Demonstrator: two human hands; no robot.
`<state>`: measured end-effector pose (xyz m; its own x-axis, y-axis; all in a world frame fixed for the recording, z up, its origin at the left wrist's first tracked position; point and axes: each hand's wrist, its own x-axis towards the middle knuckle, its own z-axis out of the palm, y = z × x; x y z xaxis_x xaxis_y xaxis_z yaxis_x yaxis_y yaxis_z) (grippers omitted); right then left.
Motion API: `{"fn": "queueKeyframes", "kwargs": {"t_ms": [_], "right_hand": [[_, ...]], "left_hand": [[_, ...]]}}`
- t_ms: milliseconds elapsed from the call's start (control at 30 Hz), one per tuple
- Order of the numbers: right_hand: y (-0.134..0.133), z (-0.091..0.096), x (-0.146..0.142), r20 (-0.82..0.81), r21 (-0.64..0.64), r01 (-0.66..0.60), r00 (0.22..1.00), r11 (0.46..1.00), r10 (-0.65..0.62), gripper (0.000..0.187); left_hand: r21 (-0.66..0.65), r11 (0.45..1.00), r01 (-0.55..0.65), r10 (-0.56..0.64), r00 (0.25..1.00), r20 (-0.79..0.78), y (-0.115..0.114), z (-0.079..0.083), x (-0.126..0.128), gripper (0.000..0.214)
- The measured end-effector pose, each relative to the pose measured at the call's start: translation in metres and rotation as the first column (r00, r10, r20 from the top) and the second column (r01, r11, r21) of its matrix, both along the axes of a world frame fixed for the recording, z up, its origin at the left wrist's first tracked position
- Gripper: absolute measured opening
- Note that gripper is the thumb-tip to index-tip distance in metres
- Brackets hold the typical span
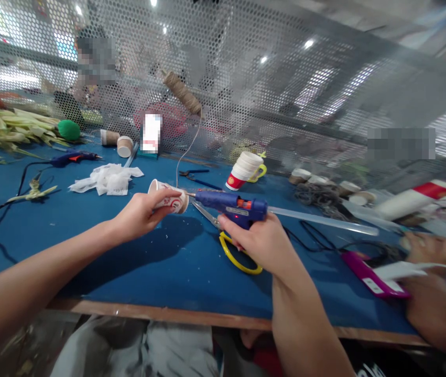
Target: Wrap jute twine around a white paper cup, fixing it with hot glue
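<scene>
My left hand (144, 212) grips a small printed paper cup (173, 198) that lies sideways above the blue table. In my right hand (264, 235) is a blue hot glue gun (226, 204), a long clear glue stick jutting from its back. The gun's metal nozzle is at the base end of the cup; whether it touches, I cannot tell. Twine runs down from a spool (182, 93) and passes behind the cup. Under the gun lie scissors (240, 256) with yellow handles, partly hidden by my right hand.
Behind stands a perforated metal screen (215, 63). On the table are pliers (197, 178), stacked cups (244, 168), white tissue (107, 179), another glue gun (75, 157) and husks (6, 125). A purple power strip (372, 275) lies at right, near another person's hand (435, 251).
</scene>
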<state>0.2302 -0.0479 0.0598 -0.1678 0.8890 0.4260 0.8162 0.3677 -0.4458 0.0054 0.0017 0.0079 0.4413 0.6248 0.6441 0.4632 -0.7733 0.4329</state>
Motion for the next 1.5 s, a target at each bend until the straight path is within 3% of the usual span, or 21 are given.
{"fn": "queueKeyframes", "kwargs": {"t_ms": [733,967,1500], "right_hand": [[-0.0002,-0.0029,-0.0006,0.006,-0.016,-0.023,1.0,1.0,0.023,0.015],[0.0021,-0.0029,-0.0003,0.006,-0.034,0.032,0.999,0.999,-0.032,0.018],[0.0018,-0.0037,0.0025,0.072,0.035,-0.034,0.997,0.999,0.031,0.016]], "left_hand": [[-0.023,1.0,-0.002,0.003,1.0,0.028,0.0001,0.0,0.0,0.026],[-0.012,1.0,0.008,-0.007,1.0,0.005,-0.0002,-0.0004,-0.0001,0.028],[-0.031,0.999,0.009,-0.009,1.0,0.014,-0.0013,0.0,0.0004,0.028]]}}
